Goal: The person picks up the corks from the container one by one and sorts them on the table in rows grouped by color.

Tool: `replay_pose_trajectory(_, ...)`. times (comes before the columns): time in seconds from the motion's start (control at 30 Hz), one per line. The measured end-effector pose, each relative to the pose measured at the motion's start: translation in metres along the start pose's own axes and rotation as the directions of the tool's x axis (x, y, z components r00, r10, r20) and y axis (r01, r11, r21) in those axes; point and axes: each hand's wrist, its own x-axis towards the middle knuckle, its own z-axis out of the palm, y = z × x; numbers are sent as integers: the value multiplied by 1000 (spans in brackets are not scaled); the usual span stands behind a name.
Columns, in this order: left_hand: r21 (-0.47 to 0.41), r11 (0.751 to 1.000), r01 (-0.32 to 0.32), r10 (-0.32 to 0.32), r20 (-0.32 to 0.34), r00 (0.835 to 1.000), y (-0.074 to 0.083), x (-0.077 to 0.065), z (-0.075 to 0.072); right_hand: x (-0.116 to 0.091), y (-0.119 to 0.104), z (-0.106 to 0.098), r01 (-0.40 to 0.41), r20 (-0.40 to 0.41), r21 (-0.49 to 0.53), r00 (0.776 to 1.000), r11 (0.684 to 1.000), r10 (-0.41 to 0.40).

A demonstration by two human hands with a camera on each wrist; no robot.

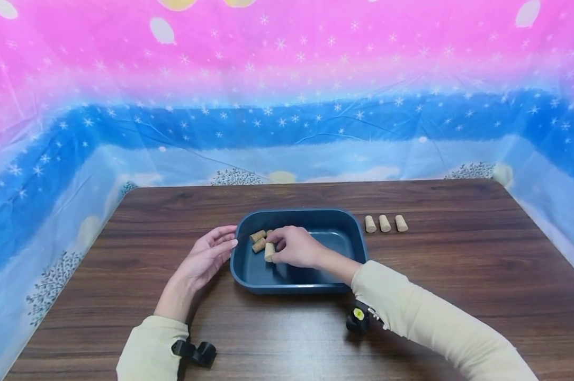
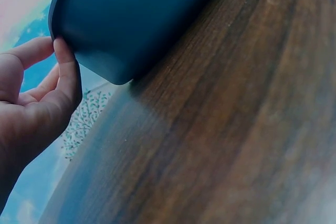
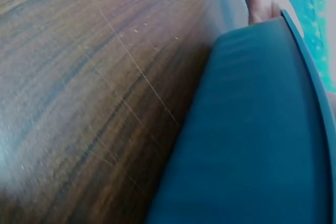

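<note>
A dark blue rectangular box (image 1: 301,289) stands on the table. Over its left part, my right hand (image 1: 298,247) pinches a pale cork (image 1: 269,254) between thumb and fingers, low inside the walls. Beside that one lie several other corks (image 1: 257,236), one partly hidden behind my fingers. The fingertips of my left hand (image 1: 206,259) rest against the box's left end; the left wrist view shows them right at its rim. In the right wrist view the box's side wall (image 3: 247,129) hides the right hand's fingers.
Three corks (image 1: 384,224) stand in a row on the dark wood table (image 1: 458,264), to the right of the box. A pink and blue patterned cloth (image 1: 287,121) hangs behind the table and along its sides. Black wrist cameras (image 1: 358,317) are strapped to both sleeves.
</note>
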Motion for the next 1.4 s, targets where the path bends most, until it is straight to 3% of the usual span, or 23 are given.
replay_pose_trajectory(0.33, -19, 1000, -7, 7, 15, 1000, 0, 1, -1, -8, 8, -22, 45, -24, 86, 999, 995, -43)
replay_pose_trajectory(0.83, -30, 999, -30, 31, 26, 999, 0, 2, 0, -25, 24, -47, 47, -89, 64, 995, 997, -41)
replay_pose_trajectory(1.4, -31, 999, -19, 20, 21, 1000, -1, 1, 0, -53, 52, -91, 11, -195, 19, 981, 1000, -7)
